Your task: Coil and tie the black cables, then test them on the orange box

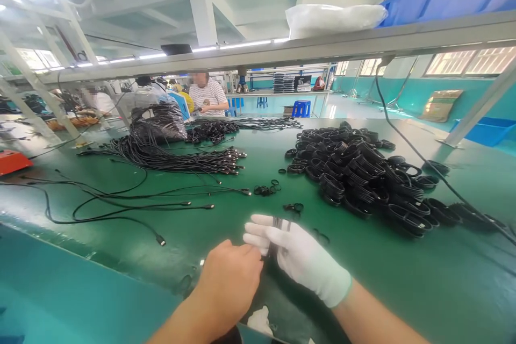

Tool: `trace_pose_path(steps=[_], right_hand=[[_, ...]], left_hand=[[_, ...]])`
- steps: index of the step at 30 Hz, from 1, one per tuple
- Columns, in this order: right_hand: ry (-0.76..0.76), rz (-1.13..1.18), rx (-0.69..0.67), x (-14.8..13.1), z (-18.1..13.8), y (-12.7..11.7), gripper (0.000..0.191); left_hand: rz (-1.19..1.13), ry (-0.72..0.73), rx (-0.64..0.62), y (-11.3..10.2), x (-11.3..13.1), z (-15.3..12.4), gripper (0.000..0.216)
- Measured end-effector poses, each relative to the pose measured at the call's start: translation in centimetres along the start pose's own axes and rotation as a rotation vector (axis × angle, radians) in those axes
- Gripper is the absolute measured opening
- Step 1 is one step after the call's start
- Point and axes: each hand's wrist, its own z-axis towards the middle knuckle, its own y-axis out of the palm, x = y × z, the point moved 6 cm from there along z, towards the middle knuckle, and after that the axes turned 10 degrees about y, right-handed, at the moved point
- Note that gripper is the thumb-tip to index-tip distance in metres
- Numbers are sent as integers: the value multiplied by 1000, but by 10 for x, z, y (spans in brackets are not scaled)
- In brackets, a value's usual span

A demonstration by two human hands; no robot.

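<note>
My right hand [296, 255], in a white glove, grips a black coiled cable [277, 234] just above the green table [250, 231]. My bare left hand [229, 279] closes on the same coil from the left, fingers meeting the glove. Most of the coil is hidden between the two hands. Small black rubber bands [266, 189] lie just beyond the hands. A big heap of coiled black cables [358, 177] sits to the right. Loose uncoiled cables [133, 207] trail across the table at the left.
A bundle of straight cables [181, 158] and a black bag [159, 121] lie at the back left. A red tool [12, 161] sits at the far left. A hanging cable [407, 145] crosses at right. Other people sit beyond the table under an overhead shelf [322, 45].
</note>
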Motion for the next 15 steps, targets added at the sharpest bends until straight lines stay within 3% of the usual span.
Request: trace_pose_path(steps=[4,7,10,15], right_hand=[[95,-17,10,8,-1,1,35],[221,-12,-196,21,0,10,20],[358,36,-402,35,-3,22,13],[525,71,-485,50,-9,32,24]], left_hand=[[38,195,106,-7,0,-3,26],[50,325,167,-22,-5,-2,20],[-46,395,130,-34,-13,2,20],[-266,383,55,-35,-24,10,19]])
